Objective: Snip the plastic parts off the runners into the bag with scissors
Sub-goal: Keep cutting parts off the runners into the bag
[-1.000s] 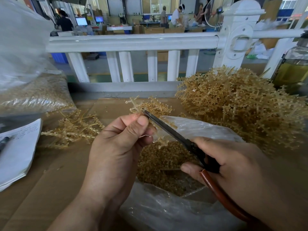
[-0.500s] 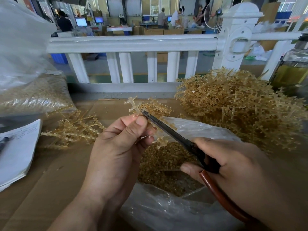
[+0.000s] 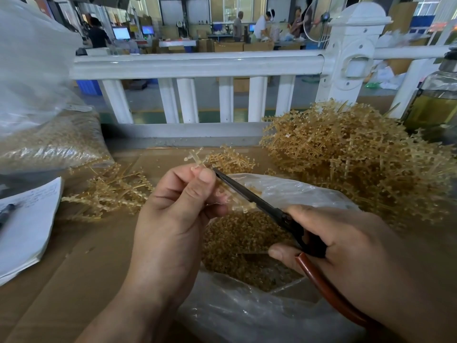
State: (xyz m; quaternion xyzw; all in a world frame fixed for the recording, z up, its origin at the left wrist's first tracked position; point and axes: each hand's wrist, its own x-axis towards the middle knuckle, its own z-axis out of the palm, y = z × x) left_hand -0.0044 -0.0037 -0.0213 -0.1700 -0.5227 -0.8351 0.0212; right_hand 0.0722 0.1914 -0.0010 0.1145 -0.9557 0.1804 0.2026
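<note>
The scissors' (image 3: 249,195) handles are mostly buried in the right hand (image 3: 346,256); only a red-brown loop shows below the fingers before it runs off the bottom edge. The dark blades look nearly together, but whether anything lies between them is hard to make out. The middle of the runner (image 3: 196,158) is hidden behind the thumb of the left hand (image 3: 170,219); its pale cross-shaped top sticks up above the thumb, and a blurred lower part shows beside the blades. A bottle (image 3: 435,100) is cut off at the right edge.

The left hand pinches the runner between thumb and forefinger, the other fingers curled in. The right hand is wrapped around the scissors, blade tip touching the left thumb. Both are held over the clear bag (image 3: 284,191), which lies open on the counter (image 3: 74,268) with snipped parts (image 3: 242,241) inside. A heap of runners (image 3: 358,164) lies just beyond the bag.
</note>
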